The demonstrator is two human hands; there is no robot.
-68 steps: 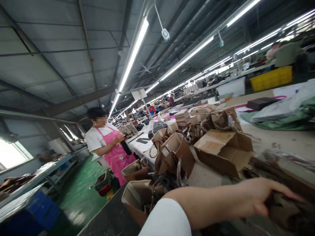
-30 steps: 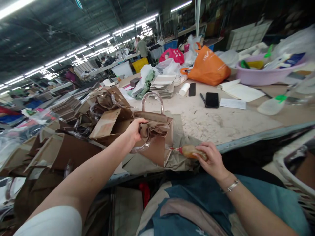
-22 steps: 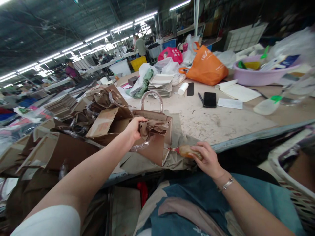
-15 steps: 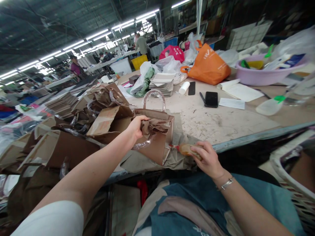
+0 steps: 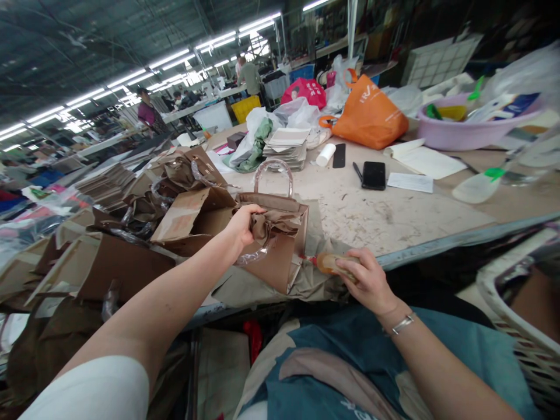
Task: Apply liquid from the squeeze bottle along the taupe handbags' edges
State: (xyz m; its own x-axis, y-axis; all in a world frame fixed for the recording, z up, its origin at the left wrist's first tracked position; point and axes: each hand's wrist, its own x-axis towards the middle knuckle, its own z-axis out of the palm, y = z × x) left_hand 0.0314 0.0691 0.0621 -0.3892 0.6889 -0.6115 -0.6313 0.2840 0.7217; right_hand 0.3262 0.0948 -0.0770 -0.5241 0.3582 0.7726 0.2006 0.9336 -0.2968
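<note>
- Gripping brown handbag point(image 5: 275, 262) by its top with left hand point(image 5: 245, 226), fingers closed on crumpled fabric point(image 5: 280, 224).
- Resting on grey-green cloth point(image 5: 245, 289), handbag's long axis running crosswise, far handle point(image 5: 273, 165) arched upward.
- Clasping amber bottle point(image 5: 327, 263) in right hand point(image 5: 367, 280), just right of handbag; nearly level lengthwise, red nozzle point(image 5: 311, 260) pointing left at handbag's side edge, contact impossible to tell.
- Left of handbag: opened cardboard box point(image 5: 177, 219).
- Beyond handbag: stacked boards point(image 5: 286, 146).

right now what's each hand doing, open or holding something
Left hand: closed, holding the brown bag near its top.
Right hand: closed around a bottle that points toward the bag.
</note>
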